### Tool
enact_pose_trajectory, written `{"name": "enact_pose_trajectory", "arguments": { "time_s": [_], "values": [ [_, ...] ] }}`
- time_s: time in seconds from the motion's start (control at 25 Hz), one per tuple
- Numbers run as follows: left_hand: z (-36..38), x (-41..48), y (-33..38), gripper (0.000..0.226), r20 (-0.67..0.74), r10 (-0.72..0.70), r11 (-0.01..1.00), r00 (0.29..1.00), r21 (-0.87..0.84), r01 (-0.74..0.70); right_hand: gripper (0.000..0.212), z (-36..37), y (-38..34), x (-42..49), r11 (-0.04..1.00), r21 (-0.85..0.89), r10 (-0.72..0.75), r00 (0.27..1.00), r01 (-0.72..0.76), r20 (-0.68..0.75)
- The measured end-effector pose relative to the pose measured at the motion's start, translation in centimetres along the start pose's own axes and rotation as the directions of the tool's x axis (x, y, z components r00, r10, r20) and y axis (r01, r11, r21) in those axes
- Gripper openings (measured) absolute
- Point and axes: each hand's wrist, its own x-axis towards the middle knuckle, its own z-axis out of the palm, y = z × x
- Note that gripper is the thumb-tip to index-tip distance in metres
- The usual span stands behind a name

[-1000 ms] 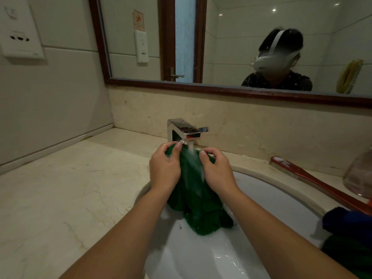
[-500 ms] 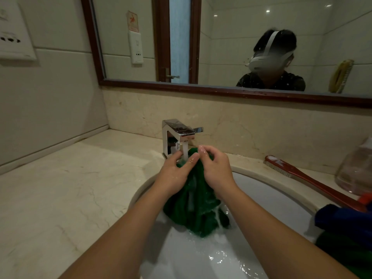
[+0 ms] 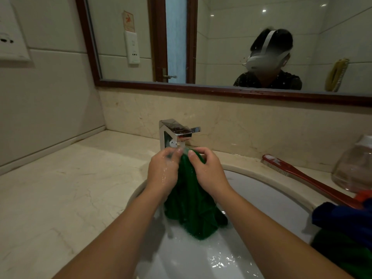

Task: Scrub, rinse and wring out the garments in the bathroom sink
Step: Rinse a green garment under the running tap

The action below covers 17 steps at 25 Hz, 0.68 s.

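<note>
1. Green garment (image 3: 191,202) hangs bunched under the faucet (image 3: 174,133), toward 12 o'clock in the sink (image 3: 261,198).
2. My left hand (image 3: 163,172) and right hand (image 3: 207,174) both pinch its top edge.
3. I judge the stream striking my knuckles could splash onto the counter (image 3: 60,188) at 9 o'clock.

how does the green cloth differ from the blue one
The green cloth is gripped by the left hand and right hand under the tap; the blue cloth lies untouched at the edge of the sink. The green cloth hangs into the sink; the blue cloth sits heaped. Both are crumpled.
</note>
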Motion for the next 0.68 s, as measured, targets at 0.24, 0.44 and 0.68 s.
{"name": "enact_pose_trajectory", "arguments": {
  "time_s": [0.24,0.44,0.68],
  "values": [
    [-0.4,0.5,-0.4,0.02,-0.193,-0.004,0.997,0.981,-0.075,-0.01,0.02,1.0,0.6,-1.0,1.0,-0.016,-0.02,0.992,0.022,0.123],
    [-0.6,0.8,-0.5,0.022,-0.138,-0.019,0.999,0.99,-0.053,0.012,0.02,1.5,0.1,-0.4,0.992,0.09,0.09,0.996,-0.089,-0.006],
    [0.7,0.0,-0.5,0.048,0.193,-0.088,0.993,0.977,0.089,0.072,0.023,-1.9,0.4,1.4,0.988,0.148,0.077,0.966,-0.041,-0.247]
  ]
}}
